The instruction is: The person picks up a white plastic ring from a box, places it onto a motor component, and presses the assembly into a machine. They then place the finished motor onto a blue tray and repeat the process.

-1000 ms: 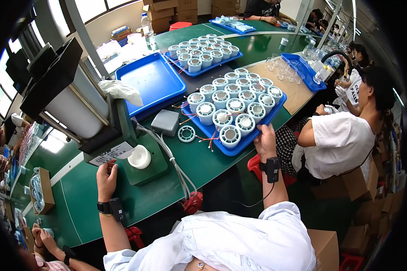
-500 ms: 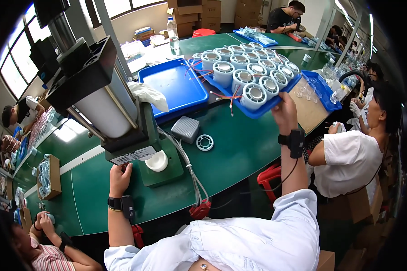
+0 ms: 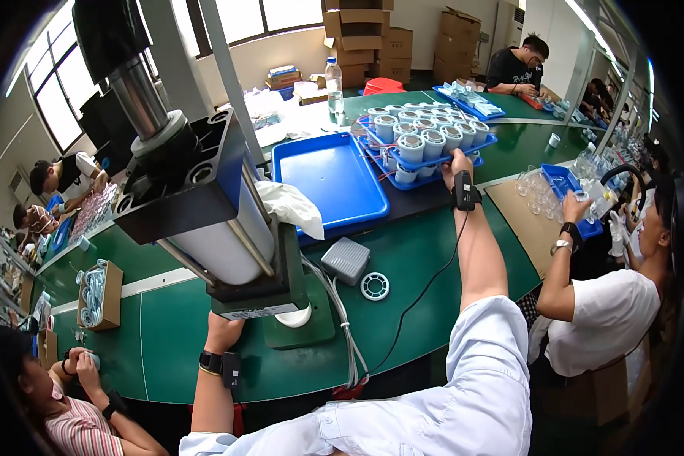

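My right hand (image 3: 458,171) is closed on the near edge of a blue tray (image 3: 433,161), with the arm stretched far out. Several light blue cylindrical housings (image 3: 411,147) with round metallic tops stand upright in rows on it. This tray sits above a second blue tray (image 3: 403,185), which also bears such housings; thin red wires show at their left side. My left hand (image 3: 223,332) is at the base of a press (image 3: 239,243) with a white cylinder body. The press hides most of its fingers. A white round seat (image 3: 293,315) shows partly under the press.
A bare blue tray (image 3: 327,178) lies left of the stacked ones. Nearer are a grey pedal-like box (image 3: 346,261), a slotted white ring (image 3: 375,286) and grey cables (image 3: 342,327). A co-worker (image 3: 600,304) sits at right beside a brown board (image 3: 520,220); another person (image 3: 76,410) sits at left.
My right hand has carried the loaded tray forward, away from me, onto the other loaded tray. It was tilted before and is now about level. My left hand stays by the press.
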Available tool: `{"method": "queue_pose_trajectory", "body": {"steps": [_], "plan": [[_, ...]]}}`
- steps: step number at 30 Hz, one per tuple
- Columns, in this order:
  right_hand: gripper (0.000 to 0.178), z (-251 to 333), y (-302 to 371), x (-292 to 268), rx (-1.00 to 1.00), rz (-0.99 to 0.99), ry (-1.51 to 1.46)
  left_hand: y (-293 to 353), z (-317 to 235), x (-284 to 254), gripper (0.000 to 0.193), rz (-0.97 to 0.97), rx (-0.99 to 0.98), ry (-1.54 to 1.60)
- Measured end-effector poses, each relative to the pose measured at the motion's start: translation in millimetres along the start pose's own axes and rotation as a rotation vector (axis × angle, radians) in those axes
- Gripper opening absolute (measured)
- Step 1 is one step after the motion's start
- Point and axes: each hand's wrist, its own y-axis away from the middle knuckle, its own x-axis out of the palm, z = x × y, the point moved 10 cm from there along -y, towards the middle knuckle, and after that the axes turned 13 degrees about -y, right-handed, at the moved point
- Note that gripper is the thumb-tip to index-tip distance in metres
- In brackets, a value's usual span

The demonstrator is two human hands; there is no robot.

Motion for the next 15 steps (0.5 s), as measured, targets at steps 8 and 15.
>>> {"method": "queue_pose_trajectory", "body": {"steps": [8,15], "plan": [[0.033,0,-41,-25,-0.131,-0.029,0.31,-28,32,26,0.024,0.018,0.037,-0.031],[0.023,-8,30,-24,-0.057,0.083,0.439,-39,7,9,0.026,0.032,0.051,-0.053]]}}
